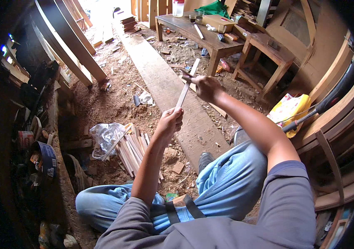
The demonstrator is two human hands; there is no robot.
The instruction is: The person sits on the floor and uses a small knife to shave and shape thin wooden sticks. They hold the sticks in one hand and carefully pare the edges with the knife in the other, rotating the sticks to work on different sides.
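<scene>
Head view, nearest: my knees in blue jeans point(226, 182) are folded on the sawdust floor point(114, 103), below the wooden strip.
Left grip: my left hand point(171, 120) is clenched round the lower end of the wooden strip point(184, 94).
Wooden strip: pale, thin, held up off the floor, tilted from my left hand up and away to the right hand.
Right grip: my right hand point(205, 87) is closed at the strip's upper part; a thin dark tool point(187, 75) sticks out of it; what kind, I cannot tell.
Left of the strip: a heap of cut wooden sticks point(133, 151) on the floor, just beside a crumpled clear plastic bag point(106, 137).
Under the strip: a long flat plank point(168, 91) runs away from me.
Right of the strip: a yellow container point(289, 111).
Beyond the strip: a low wooden tabletop point(210, 39) carrying small things, and a wooden stool point(268, 54) beside it.
</scene>
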